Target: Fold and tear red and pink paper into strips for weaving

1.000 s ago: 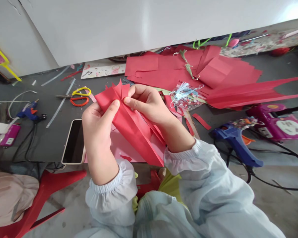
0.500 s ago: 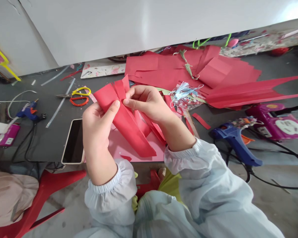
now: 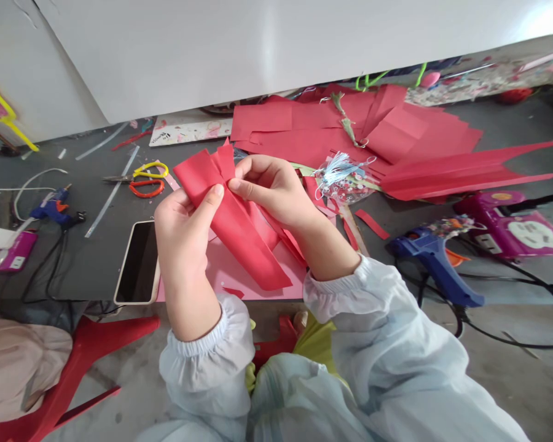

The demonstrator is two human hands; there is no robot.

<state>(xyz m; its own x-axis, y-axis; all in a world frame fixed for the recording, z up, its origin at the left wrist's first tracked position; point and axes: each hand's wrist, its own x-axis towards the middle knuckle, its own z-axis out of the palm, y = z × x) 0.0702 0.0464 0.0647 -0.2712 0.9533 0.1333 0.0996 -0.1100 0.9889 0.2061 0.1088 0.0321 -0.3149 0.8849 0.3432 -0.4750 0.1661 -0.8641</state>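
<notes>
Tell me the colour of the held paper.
The paper is red, best seen in the head view.

The light is soft and white, and the red paper over the near edge of the desk looks bright and clear. A shiny stripe runs down the white board along the far edge. Above the far right corner, a spot glares. Shadows are soft. Things by the side edges look stretched and fuzzy.
</notes>
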